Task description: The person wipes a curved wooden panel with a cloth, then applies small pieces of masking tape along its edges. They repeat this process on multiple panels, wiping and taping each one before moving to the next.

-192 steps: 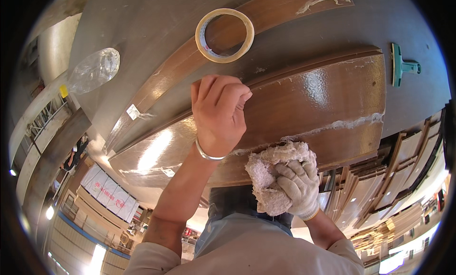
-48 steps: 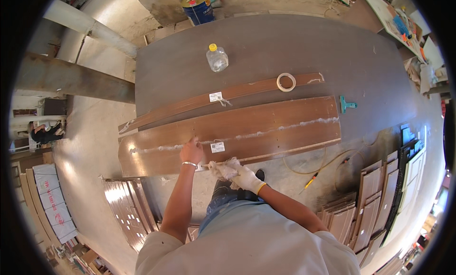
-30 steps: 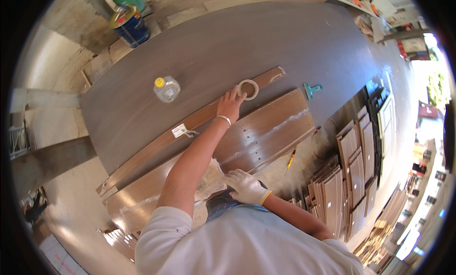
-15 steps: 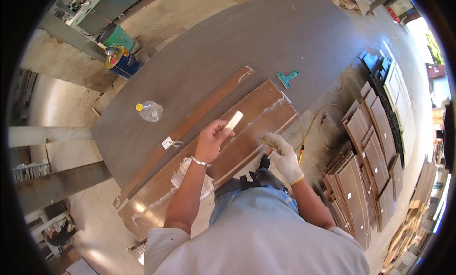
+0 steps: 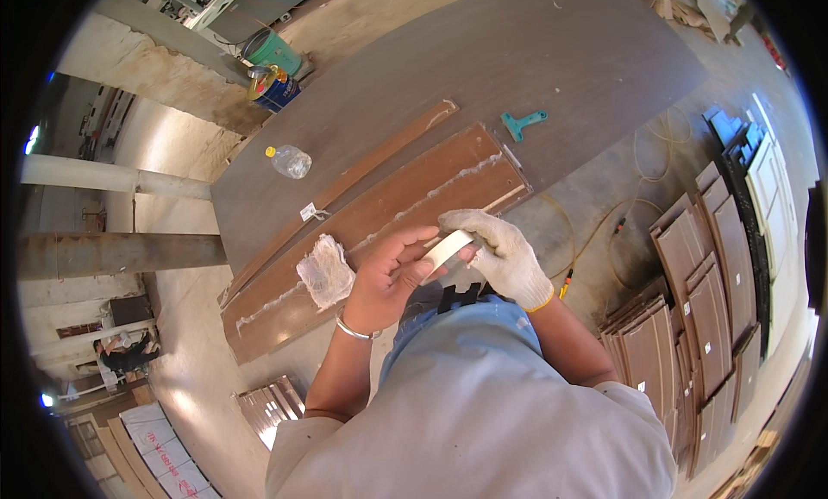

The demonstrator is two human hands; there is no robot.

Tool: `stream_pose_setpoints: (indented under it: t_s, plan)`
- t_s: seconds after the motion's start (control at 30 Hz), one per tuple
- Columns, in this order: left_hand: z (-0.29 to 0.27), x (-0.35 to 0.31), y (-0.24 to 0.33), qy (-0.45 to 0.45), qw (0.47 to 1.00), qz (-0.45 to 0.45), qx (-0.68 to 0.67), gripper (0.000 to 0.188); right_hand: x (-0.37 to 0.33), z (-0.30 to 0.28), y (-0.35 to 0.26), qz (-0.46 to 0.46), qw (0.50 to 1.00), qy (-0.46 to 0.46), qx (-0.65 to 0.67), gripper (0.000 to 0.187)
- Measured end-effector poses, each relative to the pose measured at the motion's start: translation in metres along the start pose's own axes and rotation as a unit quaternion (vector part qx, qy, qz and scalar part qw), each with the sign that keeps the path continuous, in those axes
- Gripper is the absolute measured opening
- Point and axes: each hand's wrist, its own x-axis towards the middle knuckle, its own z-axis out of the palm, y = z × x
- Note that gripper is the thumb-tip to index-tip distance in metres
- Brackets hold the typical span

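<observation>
My bare left hand (image 5: 390, 273), with a bangle at the wrist, pinches a cream-coloured roll of tape (image 5: 447, 252) between thumb and fingers. My right hand (image 5: 503, 257) wears a white knit glove and curls its fingers round the other side of the roll; a thumb tip shows bare. Both hands are in front of my waist, over the near edge of a brown panel (image 5: 405, 213). That panel has a pale ragged line along it. A crumpled whitish cloth (image 5: 326, 270) lies on its near left part. Beyond lies a narrow brown strip (image 5: 379, 150) with a white tag (image 5: 308, 212).
The large grey table board (image 5: 414, 68) carries a teal scraper (image 5: 523, 124) and a clear bottle with a yellow cap (image 5: 290, 162). Brown panels (image 5: 690, 283) lean in stacks at right, near a hose (image 5: 608, 223). Buckets (image 5: 274, 87) stand behind the board's far left edge.
My right hand has moved left onto the roll of tape, which my left hand has turned and drawn closer to my body. My view has shifted, so the cloth shows more fully.
</observation>
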Motion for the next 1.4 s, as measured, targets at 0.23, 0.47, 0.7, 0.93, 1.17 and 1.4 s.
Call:
stream_pose_setpoints:
  t_s: [0.23, 0.47, 0.7, 0.93, 1.17, 1.4]
  plan:
    - [0.051, 0.001, -0.021, 0.039, 0.984, 0.054, 0.168, 0.034, -0.04, -0.007, 0.012, -0.038, 0.978, 0.19, -0.075, 0.046]
    - [0.091, 0.017, -0.028, 0.005, 0.985, 0.006, 0.172, 0.029, -0.075, -0.002, 0.008, 0.082, 0.987, 0.105, -0.084, 0.048]
    - [0.102, 0.044, -0.036, -0.027, 0.966, 0.102, 0.234, 0.029, -0.066, -0.004, 0.023, -0.039, 0.945, 0.218, -0.241, 0.048]
    - [0.095, 0.056, -0.06, 0.009, 0.931, 0.153, 0.33, 0.023, -0.073, -0.001, 0.045, 0.028, 0.933, 0.21, -0.293, 0.045]
    - [0.081, 0.053, -0.07, 0.011, 0.95, 0.115, 0.289, 0.018, -0.072, 0.007, 0.057, 0.071, 0.94, 0.172, -0.286, 0.038]
    - [0.075, 0.04, -0.077, 0.044, 0.973, 0.089, 0.208, 0.015, -0.069, 0.013, 0.052, 0.089, 0.942, 0.149, -0.286, 0.028]
